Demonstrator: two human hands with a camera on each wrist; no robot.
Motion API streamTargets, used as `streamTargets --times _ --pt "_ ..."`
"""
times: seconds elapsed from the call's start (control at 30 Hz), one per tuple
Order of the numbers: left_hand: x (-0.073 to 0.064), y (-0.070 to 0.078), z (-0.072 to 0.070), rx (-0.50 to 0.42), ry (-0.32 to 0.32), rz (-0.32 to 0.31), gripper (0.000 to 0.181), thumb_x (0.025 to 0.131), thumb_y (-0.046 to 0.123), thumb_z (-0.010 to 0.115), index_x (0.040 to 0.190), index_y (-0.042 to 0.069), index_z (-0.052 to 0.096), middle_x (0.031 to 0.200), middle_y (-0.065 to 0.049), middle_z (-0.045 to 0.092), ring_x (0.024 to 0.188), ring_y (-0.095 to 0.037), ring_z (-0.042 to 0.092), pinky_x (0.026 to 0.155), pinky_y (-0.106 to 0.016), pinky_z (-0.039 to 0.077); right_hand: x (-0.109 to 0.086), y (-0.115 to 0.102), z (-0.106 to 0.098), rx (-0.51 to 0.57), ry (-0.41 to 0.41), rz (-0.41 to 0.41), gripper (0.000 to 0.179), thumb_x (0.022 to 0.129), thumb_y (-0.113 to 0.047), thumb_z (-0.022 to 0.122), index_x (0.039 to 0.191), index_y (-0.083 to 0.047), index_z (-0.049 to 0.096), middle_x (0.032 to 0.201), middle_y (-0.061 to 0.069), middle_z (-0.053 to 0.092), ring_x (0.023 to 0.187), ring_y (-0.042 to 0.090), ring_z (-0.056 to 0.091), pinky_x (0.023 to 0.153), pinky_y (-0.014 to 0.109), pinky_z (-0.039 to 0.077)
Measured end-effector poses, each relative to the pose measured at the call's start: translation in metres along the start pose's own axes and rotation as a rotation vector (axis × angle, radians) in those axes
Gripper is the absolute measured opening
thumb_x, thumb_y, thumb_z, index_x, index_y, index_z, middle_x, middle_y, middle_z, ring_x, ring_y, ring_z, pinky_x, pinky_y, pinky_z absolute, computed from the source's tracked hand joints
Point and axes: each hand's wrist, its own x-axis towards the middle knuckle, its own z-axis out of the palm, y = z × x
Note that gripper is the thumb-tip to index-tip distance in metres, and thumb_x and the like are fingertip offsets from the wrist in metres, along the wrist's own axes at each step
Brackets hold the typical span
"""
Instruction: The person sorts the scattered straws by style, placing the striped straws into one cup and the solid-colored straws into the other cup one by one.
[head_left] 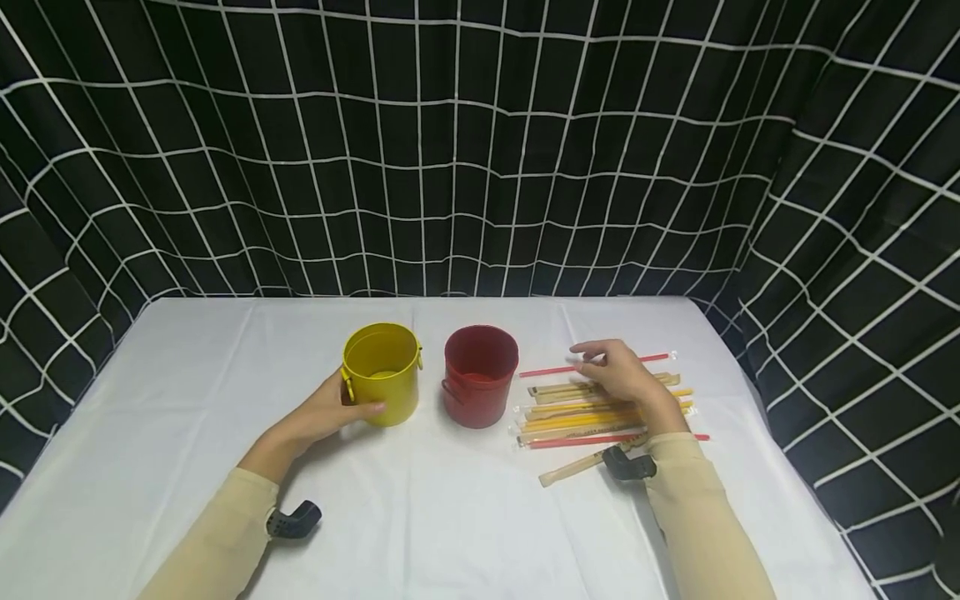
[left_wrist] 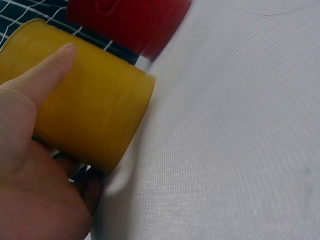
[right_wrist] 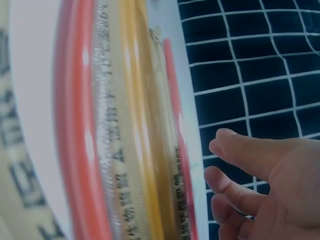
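Beige sleeves [head_left: 213, 533] cross white cloth [head_left: 450, 517] before gridded black curtains [head_left: 438, 154], left hand [head_left: 318, 415] gripping a yellow bucket [head_left: 397, 393], right hand [head_left: 621, 371] loosely relaxed.

my yellow bucket [head_left: 393, 393], red bucket [head_left: 480, 406], red and yellow straws [head_left: 585, 421], dark-lettered tan wrappers [head_left: 572, 470], white cloth [head_left: 465, 517], white-gridded black curtain [head_left: 442, 183]

Long pale-beige sleeves [head_left: 712, 529], plain cuffs [head_left: 258, 486], two small, elbow-shaped black wrist cameras [head_left: 291, 522]

Soft, diffuse light lays faint shadows on the cloth [head_left: 465, 508], the head view being fairly crisp, the left wrist's dimmer, and the right wrist's hazy, with glare streaking the blurred near straws [right_wrist: 77, 125].
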Motion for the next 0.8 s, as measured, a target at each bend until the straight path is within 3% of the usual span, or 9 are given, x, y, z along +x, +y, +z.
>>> streamTargets --times 0.1,0.23,0.4,0.6,0.8 --pt "0.0 -0.002 -0.003 -0.004 -0.021 -0.046 0.086 0.089 0.028 0.077 0.157 0.014 0.027 0.159 -0.013 0.038 0.149 -0.036 0.033 0.127 -0.059 0.02 0.002 0.0 0.003 -0.038 0.011 0.007 0.034 0.096 -0.01 0.063 0.129 0.001 0.066 0.127 0.031 0.064 0.094 0.031 0.063 0.082 0.041 0.055" --pt "-0.001 -0.001 -0.003 -0.014 -0.034 -0.069 0.088 0.091 0.028 0.075 0.159 0.013 0.021 0.164 -0.015 0.031 0.154 -0.038 0.024 0.128 -0.06 0.013 0.004 0.003 0.006 -0.094 0.028 0.032 0.029 0.095 -0.011 0.066 0.122 -0.002 0.071 0.123 0.027 0.068 0.118 0.042 0.061 0.105 0.059 0.046" --pt "-0.003 -0.001 -0.002 -0.024 -0.04 -0.061 0.086 0.093 0.026 0.073 0.159 0.012 0.02 0.164 -0.017 0.03 0.154 -0.039 0.023 0.128 -0.061 0.011 0.003 0.004 0.01 -0.181 0.06 0.071 0.024 0.091 -0.011 0.069 0.114 -0.005 0.075 0.118 0.021 0.072 0.117 0.042 0.062 0.104 0.058 0.043" --pt "-0.002 -0.005 -0.001 -0.03 -0.052 -0.069 0.086 0.093 0.027 0.073 0.16 0.013 0.02 0.164 -0.017 0.03 0.155 -0.039 0.022 0.128 -0.061 0.012 0.002 0.003 0.013 -0.197 0.07 0.123 0.01 0.088 -0.006 0.07 0.097 -0.008 0.075 0.112 0.017 0.074 0.106 0.035 0.064 0.101 0.056 0.043" --pt "-0.001 -0.005 -0.002 -0.029 -0.042 -0.077 0.087 0.092 0.029 0.074 0.159 0.014 0.02 0.164 -0.016 0.03 0.154 -0.039 0.023 0.127 -0.061 0.012 0.004 0.0 0.011 -0.235 0.078 0.101 0.004 0.086 -0.006 0.072 0.089 -0.009 0.073 0.098 0.012 0.073 0.094 0.03 0.063 0.091 0.052 0.045"
